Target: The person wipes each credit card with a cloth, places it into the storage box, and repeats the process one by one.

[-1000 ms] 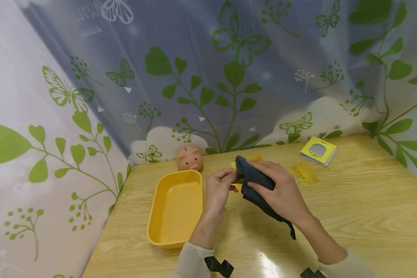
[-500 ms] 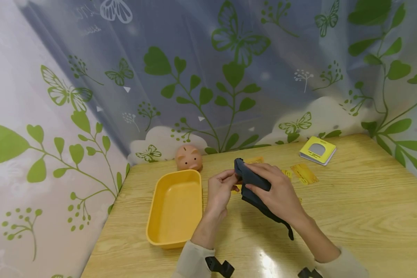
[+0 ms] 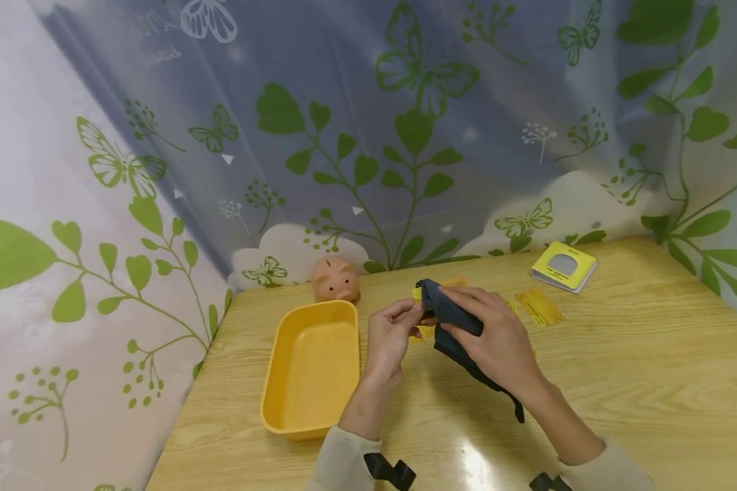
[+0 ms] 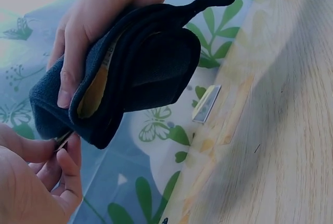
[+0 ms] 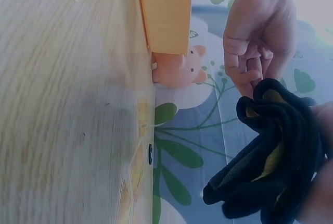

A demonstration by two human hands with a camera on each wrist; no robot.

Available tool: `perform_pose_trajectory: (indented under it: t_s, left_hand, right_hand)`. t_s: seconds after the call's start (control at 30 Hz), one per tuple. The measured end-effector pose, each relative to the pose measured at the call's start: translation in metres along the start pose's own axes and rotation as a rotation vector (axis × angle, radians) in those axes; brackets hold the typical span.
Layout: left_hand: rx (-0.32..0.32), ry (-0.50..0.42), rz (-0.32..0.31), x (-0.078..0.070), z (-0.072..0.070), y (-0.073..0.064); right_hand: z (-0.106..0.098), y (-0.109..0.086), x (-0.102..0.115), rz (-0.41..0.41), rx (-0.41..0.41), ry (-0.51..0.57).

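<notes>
My right hand (image 3: 503, 341) grips a dark navy cloth wallet (image 3: 457, 326), folded and tilted above the table, with a strap end hanging off its lower side. Between its layers, a yellow paper-like piece (image 4: 96, 91) shows in the left wrist view. At the wallet's far-left corner, my left hand (image 3: 388, 334) pinches a thin flat piece (image 4: 63, 139) between thumb and fingers. Most of that piece is hidden, so its kind cannot be told. In the head view, a small yellow bit (image 3: 417, 293) peeks out just beyond the left fingertips.
Left of the hands stands a yellow plastic tray (image 3: 310, 368), with a pink piggy bank (image 3: 335, 281) behind it. Yellow card-like slips (image 3: 540, 307) lie on the wooden table (image 3: 651, 368). A yellow-and-white booklet-like item (image 3: 564, 267) sits at the back right, near the patterned curtain.
Both hands stay at nearly the same spot. The wallet has shifted slightly right, and the yellow bit by the left fingertips, hidden half a second ago, shows again.
</notes>
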State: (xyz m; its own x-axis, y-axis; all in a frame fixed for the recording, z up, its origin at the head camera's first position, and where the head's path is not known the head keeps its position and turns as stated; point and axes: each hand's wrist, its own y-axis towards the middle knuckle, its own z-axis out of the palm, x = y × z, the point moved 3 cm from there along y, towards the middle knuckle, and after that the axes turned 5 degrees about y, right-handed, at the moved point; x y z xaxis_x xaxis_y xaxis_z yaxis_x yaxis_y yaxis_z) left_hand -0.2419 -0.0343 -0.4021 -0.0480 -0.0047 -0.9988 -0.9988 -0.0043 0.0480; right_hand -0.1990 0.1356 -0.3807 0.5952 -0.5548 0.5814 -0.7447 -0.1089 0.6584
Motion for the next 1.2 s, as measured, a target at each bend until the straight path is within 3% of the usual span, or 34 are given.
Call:
perform_pose_trajectory:
  t_s: [0.33,0.77,1.03,1.2]
  left_hand:
    - [-0.023,-0.019,-0.008,-0.004,-0.004,0.0]
    - [-0.031,-0.07,-0.041,-0.005,-0.009,0.002]
    - [-0.038,-0.053,-0.019,-0.004,-0.009,0.003]
    - [-0.033,-0.025,-0.019,-0.004,-0.007,0.002]
  right_hand:
    - [-0.012,0.004,-0.008,-0.001,-0.047,-0.027]
    - [-0.029,0.007,-0.023,0.089,-0.097,-0.023]
    - [-0.032,0.008,-0.014,0.081,-0.159,0.014]
    - [-0.027,0.009,-0.004,0.028,-0.12,0.054]
